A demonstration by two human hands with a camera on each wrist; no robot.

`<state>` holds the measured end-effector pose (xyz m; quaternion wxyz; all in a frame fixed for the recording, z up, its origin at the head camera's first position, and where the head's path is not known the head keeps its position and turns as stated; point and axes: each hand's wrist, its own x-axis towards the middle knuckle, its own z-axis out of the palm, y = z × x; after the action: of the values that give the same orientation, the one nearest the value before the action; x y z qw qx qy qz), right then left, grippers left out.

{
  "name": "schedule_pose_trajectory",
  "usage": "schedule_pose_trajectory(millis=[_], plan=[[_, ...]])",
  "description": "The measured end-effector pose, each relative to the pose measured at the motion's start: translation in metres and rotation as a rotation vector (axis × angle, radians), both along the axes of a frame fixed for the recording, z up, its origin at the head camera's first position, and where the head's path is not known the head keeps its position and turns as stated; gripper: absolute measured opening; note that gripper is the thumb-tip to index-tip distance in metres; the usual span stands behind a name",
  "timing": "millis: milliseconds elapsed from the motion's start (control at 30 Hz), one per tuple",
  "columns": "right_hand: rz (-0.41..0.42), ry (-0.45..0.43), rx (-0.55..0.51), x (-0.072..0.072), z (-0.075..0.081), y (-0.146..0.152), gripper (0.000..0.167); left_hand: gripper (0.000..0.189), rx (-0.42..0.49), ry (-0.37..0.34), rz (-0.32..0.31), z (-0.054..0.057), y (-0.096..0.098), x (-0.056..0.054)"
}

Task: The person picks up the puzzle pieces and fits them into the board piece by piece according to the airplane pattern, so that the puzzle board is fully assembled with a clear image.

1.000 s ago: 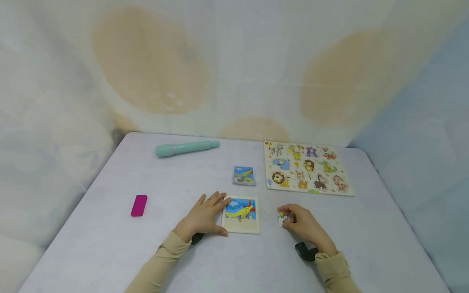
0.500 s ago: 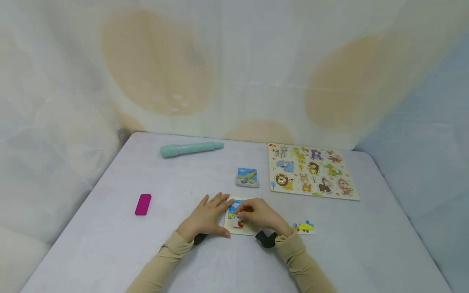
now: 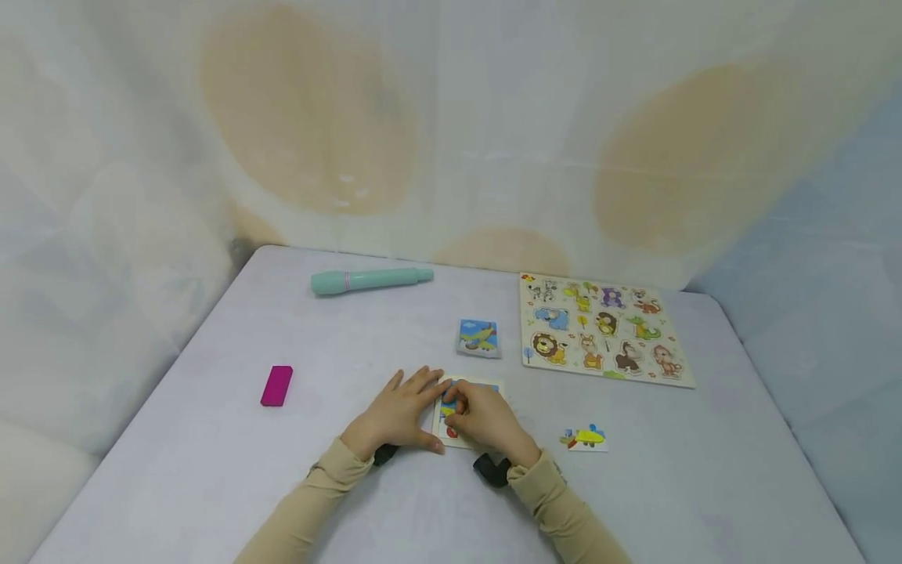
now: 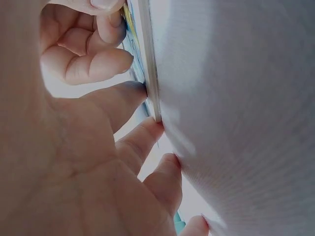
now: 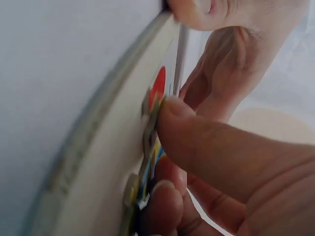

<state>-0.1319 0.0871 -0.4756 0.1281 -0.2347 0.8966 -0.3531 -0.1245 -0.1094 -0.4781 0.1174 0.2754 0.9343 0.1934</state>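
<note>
My left hand (image 3: 396, 419) lies with fingers spread along the left side of a small wooden jigsaw tray (image 5: 98, 118). Its thumb and fingertips touch the tray's edge in the left wrist view. Over the tray, my right hand (image 3: 489, 423) bends its fingers, the thumb pressing a puzzle piece with a red patch (image 5: 158, 83) down at the board. Blue and yellow airplane pieces partly show beneath the right hand, which hides most of the tray. Loose puzzle pieces (image 3: 588, 437), yellow and white, lie on the table to the right.
Behind the tray lies a small airplane picture card (image 3: 479, 337). A large animal puzzle board (image 3: 606, 337) is at the back right. A turquoise flashlight-shaped tube (image 3: 373, 280) rests at the back left, and a magenta block (image 3: 277, 386) at the left.
My right hand has moved left from the loose pieces to the tray, bringing a puzzle piece, and has shifted slightly further left since. The left hand keeps its place at the tray.
</note>
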Motion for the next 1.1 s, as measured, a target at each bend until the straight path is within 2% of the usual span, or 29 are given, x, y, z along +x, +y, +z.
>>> schedule_pose_trajectory(millis=[200,333,433,600,767,867,967,1100], plan=[[0.01,-0.117,-0.124,-0.008,0.003,0.024,0.021,0.101,-0.009,-0.001,0.01,0.0,0.003,0.0],[-0.131,-0.156,-0.149,-0.011,0.005,0.061,0.022,0.102,-0.029,-0.004,0.015,0.002,0.005,0.0],[-0.236,-0.169,-0.136,-0.006,0.003,0.094,0.023,0.102,-0.037,-0.008,0.015,0.002,0.006,0.001],[-0.31,-0.165,-0.105,0.011,0.01,0.145,0.034,0.102,-0.043,-0.011,0.003,0.002,0.009,-0.001],[-0.317,-0.166,-0.022,0.023,0.011,0.176,0.05,0.102,-0.056,-0.017,0.004,0.001,0.008,-0.003],[-0.287,-0.155,-0.004,0.029,0.011,0.186,0.056,0.103,-0.054,-0.021,0.001,0.0,0.009,-0.004],[-0.257,-0.15,-0.028,0.034,0.013,0.189,0.056,0.104,-0.055,-0.028,-0.002,-0.001,0.009,-0.004],[-0.236,-0.193,-0.015,0.036,0.017,0.187,0.045,0.105,-0.064,-0.033,0.007,-0.003,0.01,-0.003]])
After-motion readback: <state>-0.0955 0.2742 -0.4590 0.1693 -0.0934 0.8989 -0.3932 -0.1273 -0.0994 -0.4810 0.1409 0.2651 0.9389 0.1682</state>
